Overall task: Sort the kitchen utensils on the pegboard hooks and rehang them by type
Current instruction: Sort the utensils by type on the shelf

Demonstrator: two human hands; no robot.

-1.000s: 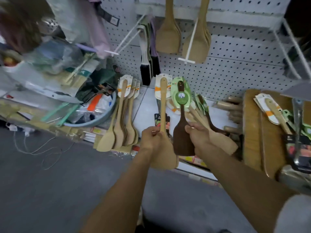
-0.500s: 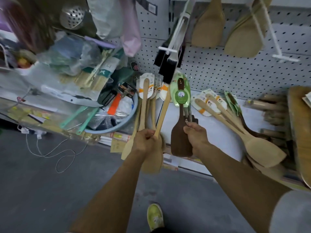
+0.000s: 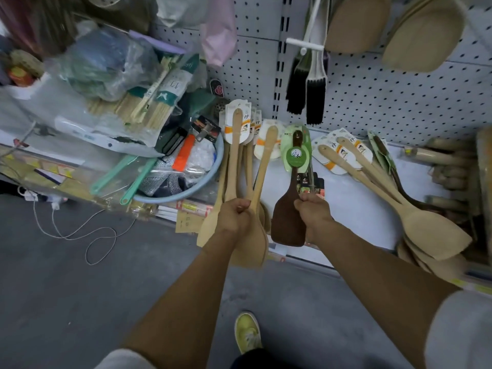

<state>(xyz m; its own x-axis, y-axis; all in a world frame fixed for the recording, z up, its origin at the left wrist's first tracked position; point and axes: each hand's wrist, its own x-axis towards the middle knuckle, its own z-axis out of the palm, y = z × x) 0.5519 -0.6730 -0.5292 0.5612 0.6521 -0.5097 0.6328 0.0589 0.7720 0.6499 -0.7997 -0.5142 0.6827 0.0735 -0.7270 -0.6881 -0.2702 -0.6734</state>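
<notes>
The left hand (image 3: 234, 214) grips a bundle of pale spatulas (image 3: 262, 166) by their handles, over the shelf (image 3: 340, 230) edge (blades down). The right hand (image 3: 312, 211) grips a dark spatula (image 3: 288, 222) just beside them, below the pegboard (image 3: 386, 102).

The basin (image 3: 213, 179) is sitting on the shelf (image 3: 415, 198), left of the spatula bundle (image 3: 234, 155). A spatula pile (image 3: 415, 222) is lying at the right. Brushes (image 3: 308, 89) are hanging on the pegboard (image 3: 386, 102) behind.
</notes>
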